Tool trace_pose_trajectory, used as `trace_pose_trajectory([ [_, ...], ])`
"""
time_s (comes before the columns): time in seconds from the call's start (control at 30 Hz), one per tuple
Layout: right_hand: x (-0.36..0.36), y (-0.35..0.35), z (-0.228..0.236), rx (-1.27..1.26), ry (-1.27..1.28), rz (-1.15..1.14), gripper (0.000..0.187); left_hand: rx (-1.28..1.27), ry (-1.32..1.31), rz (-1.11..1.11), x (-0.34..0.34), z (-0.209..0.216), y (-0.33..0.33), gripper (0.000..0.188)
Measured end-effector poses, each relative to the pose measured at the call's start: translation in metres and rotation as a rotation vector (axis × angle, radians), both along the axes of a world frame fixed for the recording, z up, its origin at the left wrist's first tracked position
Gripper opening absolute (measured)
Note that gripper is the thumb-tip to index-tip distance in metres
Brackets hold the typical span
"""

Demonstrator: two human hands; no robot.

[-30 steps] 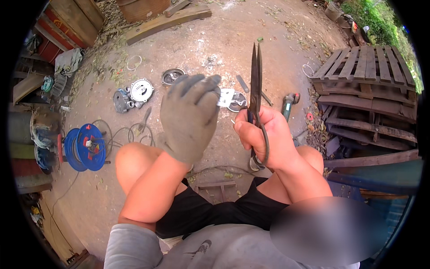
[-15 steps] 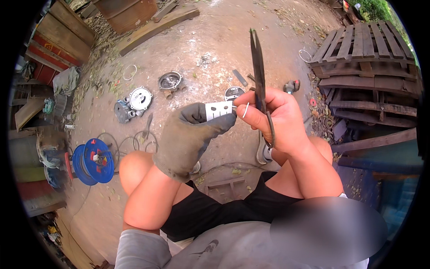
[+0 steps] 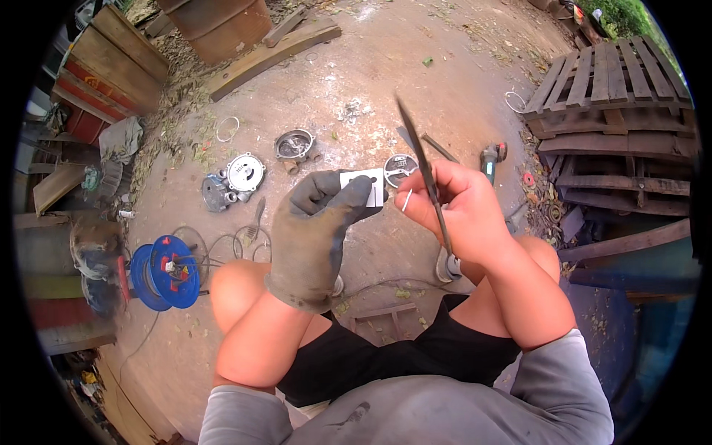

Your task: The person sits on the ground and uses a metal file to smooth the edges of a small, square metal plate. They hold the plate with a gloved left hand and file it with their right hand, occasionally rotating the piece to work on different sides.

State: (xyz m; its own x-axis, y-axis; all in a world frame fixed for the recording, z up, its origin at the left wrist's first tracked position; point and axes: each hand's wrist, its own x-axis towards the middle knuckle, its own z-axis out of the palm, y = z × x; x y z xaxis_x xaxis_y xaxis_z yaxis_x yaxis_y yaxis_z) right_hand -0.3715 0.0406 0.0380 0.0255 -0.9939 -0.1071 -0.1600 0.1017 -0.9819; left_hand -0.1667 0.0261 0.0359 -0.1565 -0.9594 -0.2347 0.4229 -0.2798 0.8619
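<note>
My left hand (image 3: 305, 245), in a grey-brown work glove, pinches a small flat white piece (image 3: 379, 194) with dark slots and holes in it. The thumb covers part of its face. My right hand (image 3: 475, 219) is bare and closed around dark metal scissors (image 3: 417, 141), whose long blades point up and away from me. Between the thumb and a finger of that same hand is a thin white strip (image 3: 407, 200). A small gap separates the strip from the white piece.
On the ground lie a round metal cover (image 3: 245, 173), an open round housing (image 3: 294, 144), another round part (image 3: 400, 165) and an angle grinder (image 3: 489, 162). A blue cable reel (image 3: 178, 273) stands at left. Stacked pallets (image 3: 608, 141) rise at right; a plank (image 3: 278, 55) lies beyond.
The scissors have tilted, their tips dropping lower and to the left. My left thumb has shifted onto the white piece's face. The view has moved slightly.
</note>
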Motion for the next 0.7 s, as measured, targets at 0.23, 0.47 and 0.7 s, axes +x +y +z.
trace_pose_trajectory([
  [0.23,-0.012,0.006,-0.01,0.003,0.352,0.123,0.055,-0.084,0.071,0.033,0.021,-0.005,-0.007,0.019],
  [0.47,-0.013,0.007,-0.008,0.035,0.354,0.124,0.056,-0.064,0.08,0.018,0.017,0.0,-0.004,0.021],
  [0.7,-0.016,0.008,-0.004,0.045,0.385,0.128,0.053,-0.086,0.039,-0.014,0.019,-0.003,-0.005,0.024],
])
